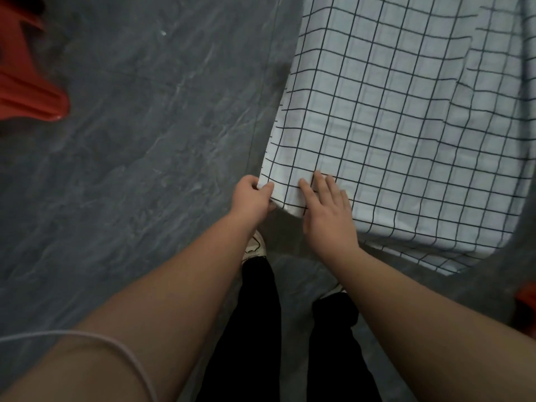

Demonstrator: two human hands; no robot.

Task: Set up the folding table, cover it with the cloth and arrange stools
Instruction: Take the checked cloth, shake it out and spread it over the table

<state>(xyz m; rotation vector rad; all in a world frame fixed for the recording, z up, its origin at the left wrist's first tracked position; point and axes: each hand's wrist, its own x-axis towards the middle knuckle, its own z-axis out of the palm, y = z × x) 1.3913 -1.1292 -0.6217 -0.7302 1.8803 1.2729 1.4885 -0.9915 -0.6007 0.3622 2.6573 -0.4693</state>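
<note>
White checked cloth (406, 126) drapes over tabletop, right of frame. Left hand (251, 195) grip pinches its lower-left corner; right hand (327, 210) rests flat, fingers straight. Red stool (26, 94) upper left.

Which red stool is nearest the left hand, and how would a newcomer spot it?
Start at the white black-grid cloth filling the right side, then cross the grey marbled floor to the upper left edge. The ribbed red plastic stool sits there, apart from the left hand; the other red piece is lower right.

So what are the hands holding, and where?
The left hand pinches the checked cloth at its near corner; the right hand lies flat on it.
</note>
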